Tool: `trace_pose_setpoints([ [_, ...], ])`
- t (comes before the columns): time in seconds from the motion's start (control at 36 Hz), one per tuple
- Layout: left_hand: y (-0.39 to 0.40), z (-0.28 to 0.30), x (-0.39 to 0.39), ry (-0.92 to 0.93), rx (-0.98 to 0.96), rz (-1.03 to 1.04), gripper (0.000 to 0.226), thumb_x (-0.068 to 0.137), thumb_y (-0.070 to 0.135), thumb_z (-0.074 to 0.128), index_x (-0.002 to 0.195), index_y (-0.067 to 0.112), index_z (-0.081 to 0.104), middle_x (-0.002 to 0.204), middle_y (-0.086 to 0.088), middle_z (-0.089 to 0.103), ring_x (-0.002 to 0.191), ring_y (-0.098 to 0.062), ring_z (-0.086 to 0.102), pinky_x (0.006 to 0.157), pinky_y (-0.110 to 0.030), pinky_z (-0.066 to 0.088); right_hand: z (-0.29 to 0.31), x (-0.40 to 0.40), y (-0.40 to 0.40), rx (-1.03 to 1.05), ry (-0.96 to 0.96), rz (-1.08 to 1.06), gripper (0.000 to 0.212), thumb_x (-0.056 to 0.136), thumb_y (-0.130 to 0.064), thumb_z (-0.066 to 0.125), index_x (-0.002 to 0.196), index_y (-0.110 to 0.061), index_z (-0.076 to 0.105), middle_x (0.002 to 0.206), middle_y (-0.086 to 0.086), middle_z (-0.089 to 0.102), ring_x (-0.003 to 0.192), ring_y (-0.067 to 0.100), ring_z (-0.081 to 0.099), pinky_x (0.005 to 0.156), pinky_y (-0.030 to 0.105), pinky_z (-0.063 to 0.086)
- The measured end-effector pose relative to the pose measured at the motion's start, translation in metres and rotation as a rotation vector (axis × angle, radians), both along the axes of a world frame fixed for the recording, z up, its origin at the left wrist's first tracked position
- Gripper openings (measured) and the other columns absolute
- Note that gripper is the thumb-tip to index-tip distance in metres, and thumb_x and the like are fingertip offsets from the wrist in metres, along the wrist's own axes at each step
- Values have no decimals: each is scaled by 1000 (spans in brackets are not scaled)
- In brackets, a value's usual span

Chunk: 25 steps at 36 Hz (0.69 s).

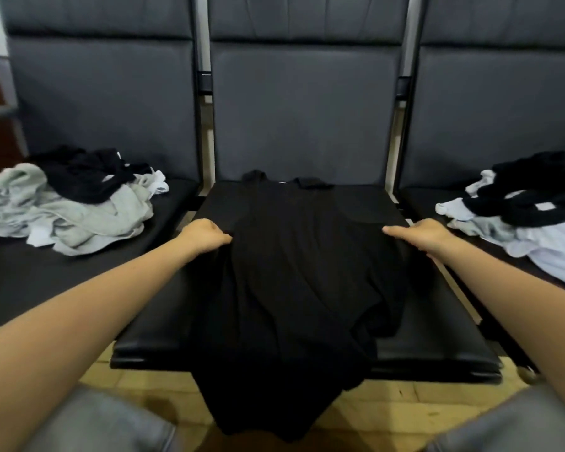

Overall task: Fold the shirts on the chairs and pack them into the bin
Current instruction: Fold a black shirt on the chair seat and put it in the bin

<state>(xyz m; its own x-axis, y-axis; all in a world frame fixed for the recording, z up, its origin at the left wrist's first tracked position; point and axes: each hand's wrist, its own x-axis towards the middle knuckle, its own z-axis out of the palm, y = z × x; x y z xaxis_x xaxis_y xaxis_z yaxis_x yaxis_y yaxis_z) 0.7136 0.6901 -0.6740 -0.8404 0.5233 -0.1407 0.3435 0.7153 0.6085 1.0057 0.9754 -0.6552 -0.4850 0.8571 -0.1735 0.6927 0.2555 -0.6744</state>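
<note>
Black shirt (294, 282) draped over middle seat (437, 347), both hands gripping its side edges

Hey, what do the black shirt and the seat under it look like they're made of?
The black shirt looks like soft matte knit fabric, likely cotton jersey: it drapes limply over the seat edge with shallow folds and no shine. The middle seat looks like smooth padded leather or vinyl: a faint sheen runs along its rounded front edge. Which of the two, I cannot tell.
</note>
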Motion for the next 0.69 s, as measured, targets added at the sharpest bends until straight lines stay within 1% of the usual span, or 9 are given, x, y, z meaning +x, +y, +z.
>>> trace_pose_setpoints([
  [0.06, 1, -3, 6, -10, 85, 15, 31, 86, 25, 63, 61, 13, 50, 74, -8, 57, 81, -27, 57, 72, -30, 41, -4, 2, -17, 119, -129, 79, 44, 78, -58, 71, 67, -17, 59, 78, 1, 59, 81, 23, 58, 69, 31, 39],
  [0.14, 2, -1, 5, -60, 298, 97, 25, 93, 22, 50, 102, 2, 61, 108, -19, 63, 104, -36, 59, 86, -38, 47, -13, -1, -37, 259, -233, 121, 44, 87, -51, 63, 65, -15, 53, 77, 2, 59, 89, 28, 62, 69, 32, 41],
  [0.19, 4, 1, -1, -96, 414, 212, 34, 95, 20, 46, 119, -2, 56, 121, -23, 60, 111, -37, 57, 94, -40, 46, -19, -6, -42, 291, -192, 106, 30, 95, -41, 55, 86, -13, 62, 104, 11, 64, 113, 34, 57, 84, 35, 42],
  [0.25, 4, 2, -7, -69, 439, 308, 37, 97, 17, 44, 125, -5, 52, 127, -23, 56, 116, -37, 54, 94, -36, 43, -20, -14, -42, 267, -17, 25, 35, 100, -30, 49, 117, 0, 57, 126, 22, 58, 122, 37, 52, 95, 38, 40],
  [0.33, -1, 5, -15, 59, 359, 346, 37, 101, 15, 39, 130, -7, 45, 132, -27, 51, 122, -40, 48, 96, -36, 38, -15, -20, -33, 159, 243, -176, 34, 99, -24, 49, 118, 4, 57, 122, 23, 60, 115, 38, 55, 90, 35, 41],
  [0.39, -9, 5, -22, 193, 262, 279, 36, 102, 15, 36, 131, -6, 41, 130, -30, 52, 122, -43, 48, 96, -41, 37, -13, -20, -22, 126, 304, -239, 30, 97, -23, 53, 111, 2, 61, 114, 20, 63, 111, 36, 57, 85, 33, 41],
  [0.47, -17, -3, -37, 381, 119, 187, 32, 103, 18, 34, 126, -3, 42, 119, -30, 59, 111, -46, 54, 86, -46, 41, -11, -17, -6, 145, 258, -250, 20, 94, -24, 56, 90, -5, 61, 93, 14, 61, 103, 36, 60, 77, 31, 39],
  [0.56, -18, -10, -43, 466, 11, 141, 29, 103, 21, 33, 121, 0, 43, 113, -27, 61, 103, -46, 58, 74, -43, 39, -13, -13, 3, 194, 160, -226, 27, 95, -25, 55, 76, -5, 55, 79, 12, 57, 90, 37, 60, 71, 32, 35],
  [0.69, -10, -14, -41, 540, -62, 121, 30, 103, 24, 34, 122, 4, 46, 110, -21, 64, 98, -43, 60, 70, -40, 37, -15, -27, -2, 264, 80, -143, 30, 96, -30, 53, 79, -6, 56, 76, 9, 57, 77, 29, 53, 68, 33, 37],
])
